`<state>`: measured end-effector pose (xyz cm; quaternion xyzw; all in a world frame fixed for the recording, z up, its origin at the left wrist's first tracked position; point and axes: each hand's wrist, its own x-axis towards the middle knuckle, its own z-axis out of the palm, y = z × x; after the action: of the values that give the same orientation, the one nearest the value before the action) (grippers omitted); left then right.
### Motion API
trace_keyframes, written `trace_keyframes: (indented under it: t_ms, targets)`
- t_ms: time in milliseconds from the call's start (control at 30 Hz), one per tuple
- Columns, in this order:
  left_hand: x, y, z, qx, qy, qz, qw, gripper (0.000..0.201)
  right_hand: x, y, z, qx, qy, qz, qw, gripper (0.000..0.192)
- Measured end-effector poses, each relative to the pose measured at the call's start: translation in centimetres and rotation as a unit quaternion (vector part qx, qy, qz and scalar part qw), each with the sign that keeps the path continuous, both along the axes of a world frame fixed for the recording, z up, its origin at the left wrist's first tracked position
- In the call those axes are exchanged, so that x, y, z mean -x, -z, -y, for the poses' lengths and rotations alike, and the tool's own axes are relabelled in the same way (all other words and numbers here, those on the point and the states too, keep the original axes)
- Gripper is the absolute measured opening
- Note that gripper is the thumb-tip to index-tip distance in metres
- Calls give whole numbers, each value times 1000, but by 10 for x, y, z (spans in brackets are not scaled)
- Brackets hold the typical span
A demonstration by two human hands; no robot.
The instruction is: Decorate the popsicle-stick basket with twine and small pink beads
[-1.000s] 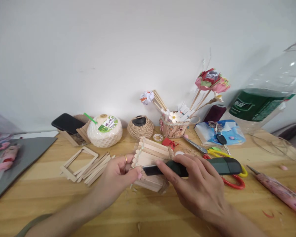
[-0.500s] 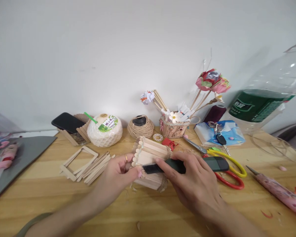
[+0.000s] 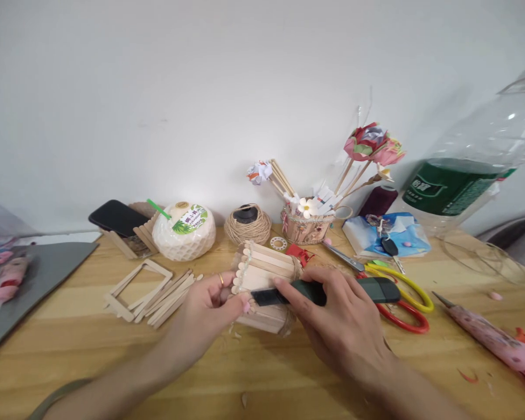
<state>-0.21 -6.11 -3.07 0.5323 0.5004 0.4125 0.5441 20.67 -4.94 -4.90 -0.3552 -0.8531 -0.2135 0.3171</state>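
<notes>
Popsicle-stick box (image 3: 262, 274) sits mid wooden desk (image 3: 91, 350) before a white wall; behind it a decorated basket (image 3: 306, 228) holds paper flowers on sticks. Left hand (image 3: 205, 306) clamps the box's left end, right hand (image 3: 341, 324) grips a dark utility knife (image 3: 332, 290) laid against its front, both hands touching the box.

Wooden table (image 3: 91, 350) bore loose craft sticks (image 3: 166, 294), twine ball (image 3: 247, 226), scissors (image 3: 398, 300), grey mat (image 3: 39, 274), tissue pack (image 3: 387, 236).
</notes>
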Motion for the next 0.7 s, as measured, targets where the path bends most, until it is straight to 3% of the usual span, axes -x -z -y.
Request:
trace_keyframes:
  t_ms: [400, 567, 700]
  targets:
    - [-3, 0, 1, 2, -5, 27, 1000, 8, 0, -4, -1, 23, 2, -32, 999, 37]
    - [-4, -4, 2, -13, 2, 38, 999, 7, -8, -14, 2, 83, -60, -131, 986, 36]
    - [-4, -6, 4, -44, -26, 8, 999, 11, -10, -23, 8, 61, -71, -121, 988, 31]
